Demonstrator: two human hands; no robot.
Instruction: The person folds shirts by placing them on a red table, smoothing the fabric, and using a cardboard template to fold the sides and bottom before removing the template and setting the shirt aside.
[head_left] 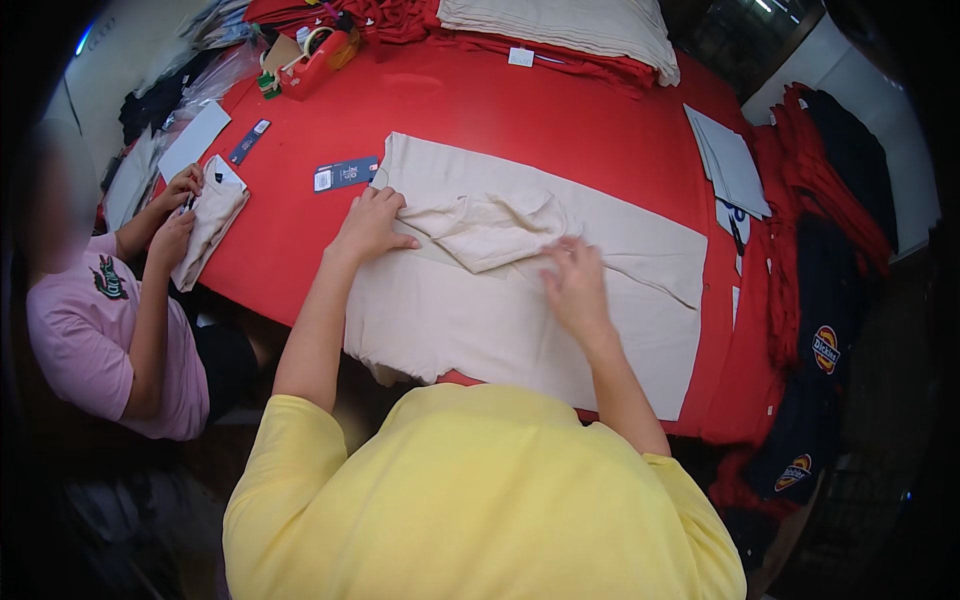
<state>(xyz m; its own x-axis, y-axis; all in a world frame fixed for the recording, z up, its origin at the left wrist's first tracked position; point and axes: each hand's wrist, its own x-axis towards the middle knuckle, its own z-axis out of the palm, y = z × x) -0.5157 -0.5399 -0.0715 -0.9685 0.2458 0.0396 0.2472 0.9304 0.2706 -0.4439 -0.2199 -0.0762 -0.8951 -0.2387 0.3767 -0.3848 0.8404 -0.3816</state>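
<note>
The left hand [372, 225] lies palm down at the left edge of a cream garment [440, 320], its fingers pointing away from the body and its thumb spread out toward the right. The right hand [577, 285] is blurred by motion over the garment's middle, its fingers bent and somewhat apart, beside a bunched fold; whether it pinches the cloth cannot be told. Both forearms reach forward from yellow sleeves [285, 450], well apart from each other.

The garment spreads across the near part of a red-covered desk [480, 95], its near side reaching the desk's front edge and its left hem ruffled there. Beyond its far edge, a broad stretch of red runs up to a stack of cream cloth [565, 25]. A narrower red strip separates its right side from pale sheets [725, 160] and scissors [737, 228]. Just past the left hand lies a dark tag [345, 174]. Farther left, a co-worker [125, 320] in pink handles a small folded garment [212, 215] at the desk's edge.
</note>
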